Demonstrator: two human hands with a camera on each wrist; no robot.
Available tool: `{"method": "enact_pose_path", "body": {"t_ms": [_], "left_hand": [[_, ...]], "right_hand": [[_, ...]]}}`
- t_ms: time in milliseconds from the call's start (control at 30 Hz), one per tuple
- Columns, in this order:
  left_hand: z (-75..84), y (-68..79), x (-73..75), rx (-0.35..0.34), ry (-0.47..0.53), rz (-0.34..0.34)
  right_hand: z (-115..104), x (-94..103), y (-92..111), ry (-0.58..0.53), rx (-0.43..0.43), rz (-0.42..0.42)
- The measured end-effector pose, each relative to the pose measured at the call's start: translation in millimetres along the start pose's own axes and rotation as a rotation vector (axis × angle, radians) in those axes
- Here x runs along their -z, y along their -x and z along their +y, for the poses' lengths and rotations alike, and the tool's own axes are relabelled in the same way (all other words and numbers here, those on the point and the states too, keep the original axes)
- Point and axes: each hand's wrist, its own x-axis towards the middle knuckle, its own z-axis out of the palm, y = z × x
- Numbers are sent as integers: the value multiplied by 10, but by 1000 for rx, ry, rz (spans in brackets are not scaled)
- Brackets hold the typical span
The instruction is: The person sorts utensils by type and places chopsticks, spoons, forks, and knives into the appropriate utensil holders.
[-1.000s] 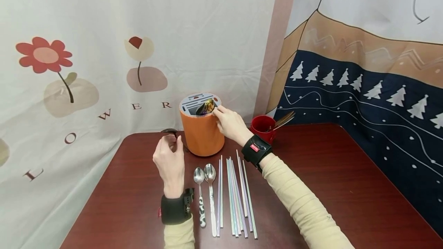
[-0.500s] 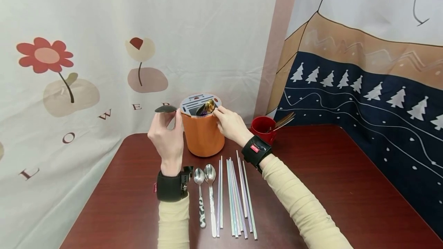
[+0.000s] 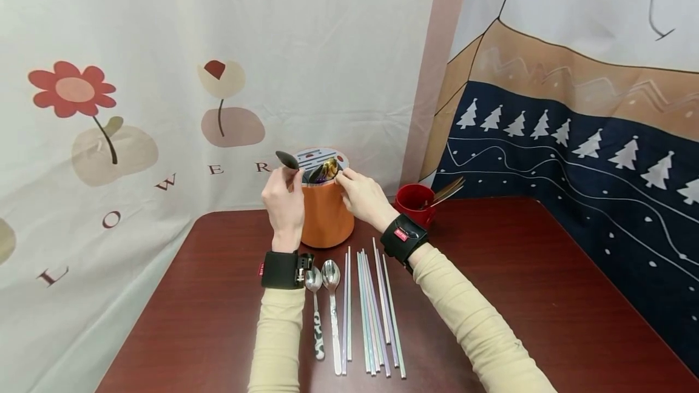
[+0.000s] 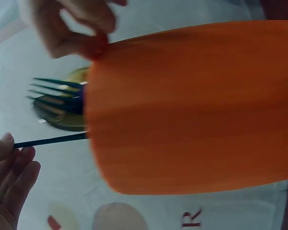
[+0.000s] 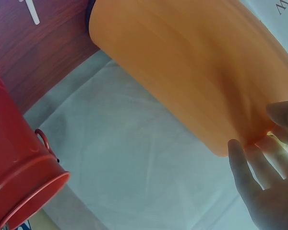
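Note:
My left hand (image 3: pixel 284 200) pinches a dark spoon (image 3: pixel 286 160) by its thin handle, bowl upward, at the left side of the orange cylindrical holder (image 3: pixel 326 217). In the left wrist view the spoon's handle (image 4: pixel 50 141) reaches the holder's rim, and its lower end is hidden there. My right hand (image 3: pixel 364 196) grips the holder's rim at the right, thumb on the outer wall. A dark fork (image 4: pixel 57 91) and a gold-coloured spoon (image 3: pixel 330 168) stick out of the holder, whose top is a grey patterned lid (image 3: pixel 322 155).
Two silver spoons (image 3: pixel 330 275) and several pale chopsticks (image 3: pixel 371 314) lie in front of the holder on the dark red table (image 3: pixel 180 296). A red cup (image 3: pixel 415 202) with cutlery in it stands right of the holder. Fabric curtains hang behind the table.
My left hand has raised the dark spoon from beside the holder and brought it right, to the rim. My right hand has stayed on the holder.

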Motion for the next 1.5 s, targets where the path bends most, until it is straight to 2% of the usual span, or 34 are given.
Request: {"method": "enact_pose_path", "body": {"t_ms": [300, 533, 700, 800, 900, 1033, 1233, 1400, 1500], "left_hand": [[-107, 102, -111, 52, -58, -99], [-146, 162, -145, 89, -170, -150], [-190, 189, -166, 37, -218, -174], [-215, 203, -173, -2, -257, -211], [-237, 218, -175, -13, -283, -260], [-247, 246, -161, -10, -282, -297], [-216, 318, -96, 9, -240, -304], [-156, 398, 7, 67, -215, -327], [-123, 456, 78, 104, -218, -379]], "right_hand": [[-14, 5, -9, 9, -4, -9], [-20, -11, -19, 4, -7, -14], [-20, -15, -22, 9, 3, 1], [-19, -10, -25, 11, 4, 3], [-18, -10, -32, 11, 1, 2], [-14, -15, -32, 6, 1, 4], [-4, -23, -15, -7, -7, 5], [2, -33, -16, -2, -9, -4], [2, -29, -17, 3, -8, 2]]}}
